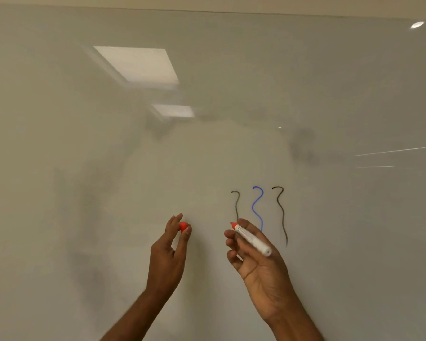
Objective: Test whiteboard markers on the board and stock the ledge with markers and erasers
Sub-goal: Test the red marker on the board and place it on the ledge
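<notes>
My left hand [169, 252] pinches the red cap [183, 226] out of the way, so my right hand [258, 267] can grip the bare marker [252, 239] and try it on the board [207, 143].

The whiteboard [89, 183] behind both hands is smooth and glossy, and it mirrors ceiling lights above the left hand [167, 254]. The marker [252, 239] held in the right hand [261, 264] has a smooth white plastic barrel with a faint sheen. The red cap [183, 226] pinched at the left fingertips looks like smooth plastic.
</notes>
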{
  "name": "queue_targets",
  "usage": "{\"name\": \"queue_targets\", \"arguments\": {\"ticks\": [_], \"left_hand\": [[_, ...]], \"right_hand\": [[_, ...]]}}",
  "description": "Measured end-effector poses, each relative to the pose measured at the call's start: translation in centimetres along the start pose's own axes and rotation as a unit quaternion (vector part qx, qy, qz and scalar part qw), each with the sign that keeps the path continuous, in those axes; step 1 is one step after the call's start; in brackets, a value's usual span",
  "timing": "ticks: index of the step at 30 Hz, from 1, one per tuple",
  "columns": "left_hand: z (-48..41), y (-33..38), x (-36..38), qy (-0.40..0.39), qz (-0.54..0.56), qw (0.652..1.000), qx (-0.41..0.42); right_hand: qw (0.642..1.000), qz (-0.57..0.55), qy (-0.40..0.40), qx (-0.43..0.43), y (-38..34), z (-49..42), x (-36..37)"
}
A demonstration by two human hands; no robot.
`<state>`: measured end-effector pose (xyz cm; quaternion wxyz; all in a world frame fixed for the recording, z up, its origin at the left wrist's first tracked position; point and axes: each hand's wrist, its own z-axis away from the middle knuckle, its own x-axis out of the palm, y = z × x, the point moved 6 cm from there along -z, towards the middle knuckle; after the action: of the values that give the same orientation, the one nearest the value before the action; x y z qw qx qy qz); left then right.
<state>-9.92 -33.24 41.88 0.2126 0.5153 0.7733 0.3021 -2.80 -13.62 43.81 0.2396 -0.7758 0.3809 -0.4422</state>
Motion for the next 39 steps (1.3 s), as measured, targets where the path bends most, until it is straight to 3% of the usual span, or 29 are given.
{"name": "queue_targets", "arguments": {"ticks": [2, 5, 13, 18, 25, 30, 34, 36, 39], "left_hand": [[-0.5, -0.7, 0.1, -0.001, -0.009, 1.0, 0.003], [-0.8, -1.3, 0.4, -0.016, -0.032, 0.999, 0.017], [-1.2, -2.1, 1.0, -0.036, -0.13, 0.989, 0.068], [-1.1, -2.1, 0.8, -0.046, -0.135, 0.986, 0.081], [-1.2, -2.2, 1.1, -0.05, -0.144, 0.984, 0.094], [-0.8, -1.4, 0.9, -0.05, -0.077, 0.996, 0.022], [0.8, 0.1, 0.8, -0.019, 0.056, 0.995, -0.082], [1.9, 0.5, 1.4, -0.035, 0.184, 0.968, -0.167], [3.4, 1.5, 2.7, -0.057, 0.395, 0.868, -0.295]], "right_hand": [[0.99, 0.125, 0.012, -0.057, -0.7, -0.9, 0.7], [0.948, 0.286, 0.037, -0.136, -1.1, -2.6, 1.7], [0.85, 0.472, 0.058, -0.224, 0.0, -7.6, 2.2], [0.825, 0.474, 0.11, -0.287, -0.3, -7.8, 0.4], [0.794, 0.541, 0.1, -0.26, 2.7, -4.2, -3.0], [0.786, 0.582, 0.104, -0.181, 3.8, -1.9, -5.1], [0.851, 0.489, 0.113, -0.152, 3.0, 0.4, -4.6], [0.876, 0.449, 0.084, -0.157, 2.3, 1.8, -2.9], [0.896, 0.42, -0.002, -0.146, 1.9, 3.4, -0.3]]}}
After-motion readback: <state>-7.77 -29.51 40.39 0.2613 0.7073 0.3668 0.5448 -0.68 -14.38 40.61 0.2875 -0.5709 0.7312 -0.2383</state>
